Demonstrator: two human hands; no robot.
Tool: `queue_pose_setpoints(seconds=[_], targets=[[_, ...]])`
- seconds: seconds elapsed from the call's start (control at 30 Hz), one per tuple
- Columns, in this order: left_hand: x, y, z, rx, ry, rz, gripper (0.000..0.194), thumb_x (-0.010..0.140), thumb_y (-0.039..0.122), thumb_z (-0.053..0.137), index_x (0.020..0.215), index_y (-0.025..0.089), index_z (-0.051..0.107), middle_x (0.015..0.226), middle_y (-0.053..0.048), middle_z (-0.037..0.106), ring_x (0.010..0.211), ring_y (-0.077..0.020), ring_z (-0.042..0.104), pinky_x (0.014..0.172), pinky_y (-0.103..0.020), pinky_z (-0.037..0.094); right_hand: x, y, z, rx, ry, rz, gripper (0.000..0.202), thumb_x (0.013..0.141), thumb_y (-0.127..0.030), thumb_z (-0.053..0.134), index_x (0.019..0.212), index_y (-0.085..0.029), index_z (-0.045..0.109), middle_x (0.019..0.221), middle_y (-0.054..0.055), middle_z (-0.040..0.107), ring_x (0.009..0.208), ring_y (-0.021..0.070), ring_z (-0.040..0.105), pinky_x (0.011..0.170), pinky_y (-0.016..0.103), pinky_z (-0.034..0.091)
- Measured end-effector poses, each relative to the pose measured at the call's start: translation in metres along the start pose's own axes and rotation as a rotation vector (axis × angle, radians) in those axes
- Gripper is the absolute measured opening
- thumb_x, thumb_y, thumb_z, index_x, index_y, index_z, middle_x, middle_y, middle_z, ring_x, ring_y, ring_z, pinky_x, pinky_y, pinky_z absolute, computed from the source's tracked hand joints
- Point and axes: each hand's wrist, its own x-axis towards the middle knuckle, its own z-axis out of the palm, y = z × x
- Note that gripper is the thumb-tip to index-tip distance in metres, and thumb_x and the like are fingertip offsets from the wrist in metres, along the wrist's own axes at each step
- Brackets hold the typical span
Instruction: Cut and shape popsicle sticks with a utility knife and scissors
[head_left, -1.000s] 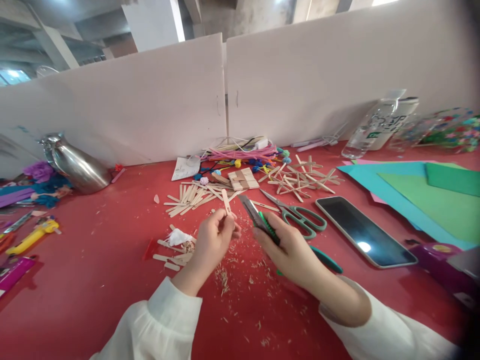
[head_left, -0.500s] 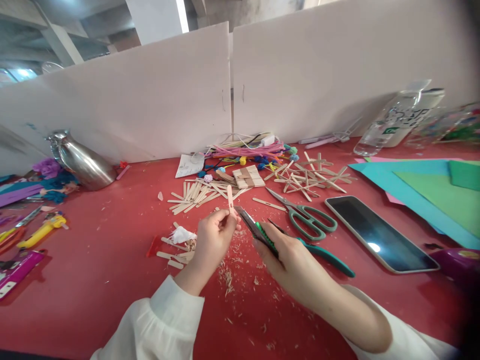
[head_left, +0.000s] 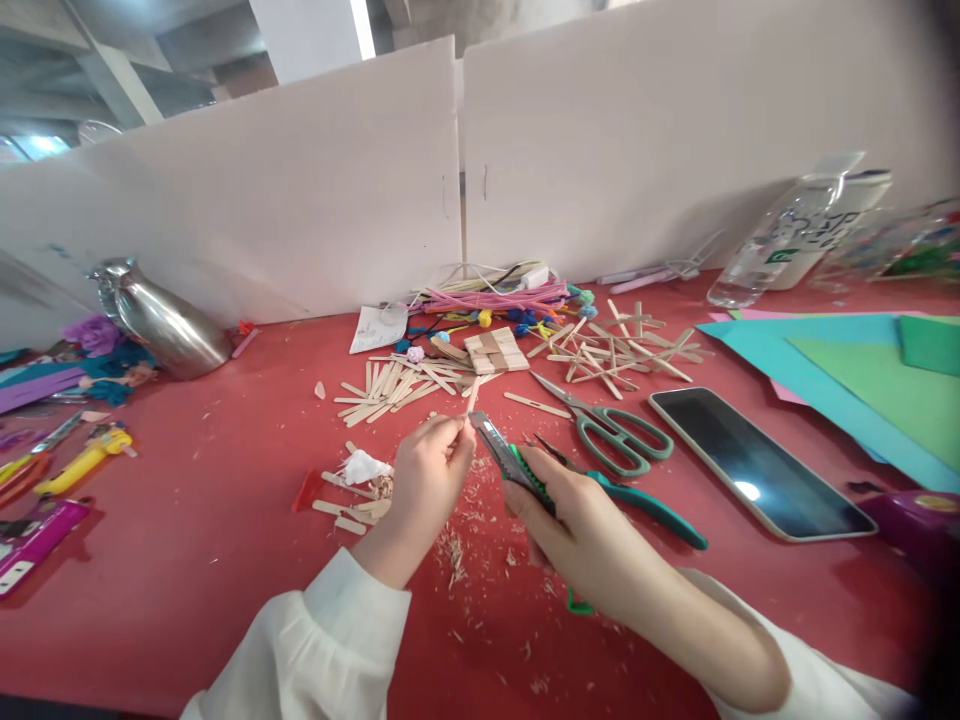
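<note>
The craft stick (head_left: 474, 394) is in the centre of the frame, its tip leaning up and to the right out of your left hand (head_left: 431, 475); you grasp it between thumb and forefinger, and the lower part is hidden by your fingers. Your right hand (head_left: 581, 505) is clenched round a green-and-black utility knife (head_left: 514, 464), its blade pointing up and left, the tip just beside the left fingertips; whether it touches the stick, you cannot tell from here.

What has just changed: half a second ago the stick showed you its broad face and stood nearly upright; now it looks narrower and tilts right, so, by my reading, its edge is turned towards the blade; a second ago the blade was clearly apart from it.

Below your hands, wood shavings (head_left: 452, 555) litter the red table (head_left: 247, 480); just right of centre lie the grey-green scissors (head_left: 587, 412) and teal-handled pliers (head_left: 652, 507), with a smartphone (head_left: 757, 465) beyond; above centre, loose craft sticks (head_left: 397, 388) fan out beside a flat square of sticks (head_left: 496, 350); a steel jug (head_left: 165, 320) stands at upper left.
</note>
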Motion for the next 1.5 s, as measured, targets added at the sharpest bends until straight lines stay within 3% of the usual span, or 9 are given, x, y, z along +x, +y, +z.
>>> queue_pose_setpoints(seconds=[0.37, 0.6, 0.9, 1.03, 1.17, 1.27, 1.5], targets=[[0.000, -0.001, 0.002, 0.097, 0.025, 0.035, 0.033, 0.089, 0.030, 0.039, 0.064, 0.017, 0.056, 0.059, 0.000, 0.048, 0.051, -0.0107, 0.043, 0.052, -0.022, 0.033, -0.003, -0.001, 0.001, 0.002, 0.018, 0.015, 0.017, 0.086, -0.036, 0.030, 0.072, -0.026, 0.028, 0.047, -0.006, 0.043, 0.035, 0.0127, 0.045, 0.039, 0.024, 0.032], [0.000, -0.002, 0.003, 0.160, 0.010, 0.112, 0.029, 0.088, 0.025, 0.038, 0.066, 0.017, 0.056, 0.062, -0.002, 0.053, 0.054, -0.0116, 0.046, 0.053, -0.023, 0.033, -0.002, 0.000, 0.005, -0.179, 0.083, -0.069, 0.015, 0.086, -0.030, 0.028, 0.071, -0.026, 0.025, 0.052, -0.005, 0.038, 0.042, 0.0132, 0.038, 0.042, 0.025, 0.026], [-0.001, 0.002, 0.001, 0.254, -0.026, 0.147, 0.030, 0.087, 0.018, 0.040, 0.057, 0.018, 0.045, 0.056, 0.002, 0.044, 0.049, -0.0107, 0.039, 0.050, -0.023, 0.027, 0.000, 0.007, 0.014, -0.256, 0.080, -0.040, 0.013, 0.082, -0.023, 0.027, 0.072, -0.026, 0.019, 0.051, -0.005, 0.032, 0.042, 0.0143, 0.034, 0.044, 0.027, 0.018], [0.001, 0.001, 0.003, 0.316, -0.085, 0.099, 0.028, 0.085, 0.017, 0.042, 0.057, 0.018, 0.046, 0.054, 0.002, 0.045, 0.050, -0.0115, 0.041, 0.050, -0.024, 0.025, 0.001, 0.007, 0.009, -0.261, 0.082, 0.006, 0.014, 0.078, -0.021, 0.031, 0.071, -0.025, 0.020, 0.054, -0.005, 0.031, 0.043, 0.0134, 0.033, 0.045, 0.027, 0.016], [0.003, -0.002, 0.001, 0.329, -0.111, 0.084, 0.030, 0.085, 0.020, 0.041, 0.057, 0.017, 0.048, 0.056, -0.001, 0.050, 0.052, -0.0127, 0.045, 0.051, -0.025, 0.028, 0.004, 0.005, -0.006, -0.168, 0.007, 0.059, 0.014, 0.079, -0.022, 0.035, 0.069, -0.025, 0.026, 0.052, -0.005, 0.037, 0.042, 0.0122, 0.040, 0.043, 0.025, 0.024], [0.006, -0.006, -0.003, 0.189, -0.112, 0.010, 0.029, 0.085, 0.022, 0.039, 0.059, 0.016, 0.052, 0.063, -0.004, 0.059, 0.056, -0.0134, 0.052, 0.053, -0.024, 0.035, 0.007, 0.006, -0.016, -0.050, -0.072, 0.111, 0.016, 0.084, -0.029, 0.032, 0.070, -0.025, 0.028, 0.046, -0.009, 0.037, 0.036, 0.0103, 0.041, 0.039, 0.022, 0.029], [0.003, -0.006, 0.002, -0.523, -0.176, -0.291, 0.023, 0.081, 0.035, 0.050, 0.071, 0.015, 0.056, 0.071, -0.005, 0.064, 0.061, -0.0132, 0.063, 0.060, -0.025, 0.051, 0.003, 0.006, -0.011, -0.089, -0.004, 0.026, 0.018, 0.084, -0.034, 0.034, 0.069, -0.025, 0.029, 0.051, -0.008, 0.037, 0.041, 0.0102, 0.036, 0.041, 0.023, 0.026]])
